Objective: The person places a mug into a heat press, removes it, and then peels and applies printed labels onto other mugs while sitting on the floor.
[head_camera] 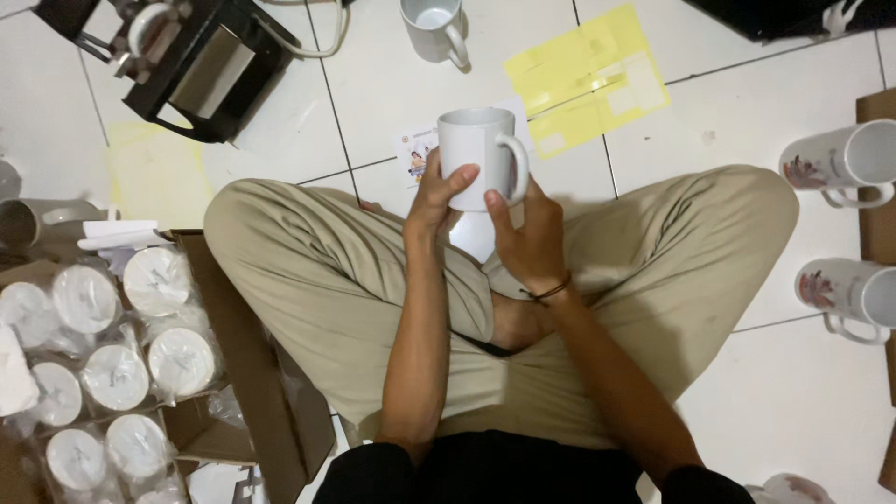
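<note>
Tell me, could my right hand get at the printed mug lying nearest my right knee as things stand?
Probably not right away: the right hand is holding the plain white mug together with the left hand. The floor toward the printed mug looks open.

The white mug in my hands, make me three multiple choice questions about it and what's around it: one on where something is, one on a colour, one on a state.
1. Where does the cardboard box of wrapped mugs stand?
A. At the person's left
B. At the person's right
C. On the lap

2. What colour are the paper sheets on the tiled floor?
A. Blue
B. Yellow
C. Red

3. How is the white mug held?
A. Upside down in one hand
B. Lying on the floor
C. Upright in both hands

Answers:
1. A, the box sits beside the left knee.
2. B, the sheets beyond the mug are yellow.
3. C, the left hand grips its side, the right hand holds it near the handle, and its mouth points up.
</note>
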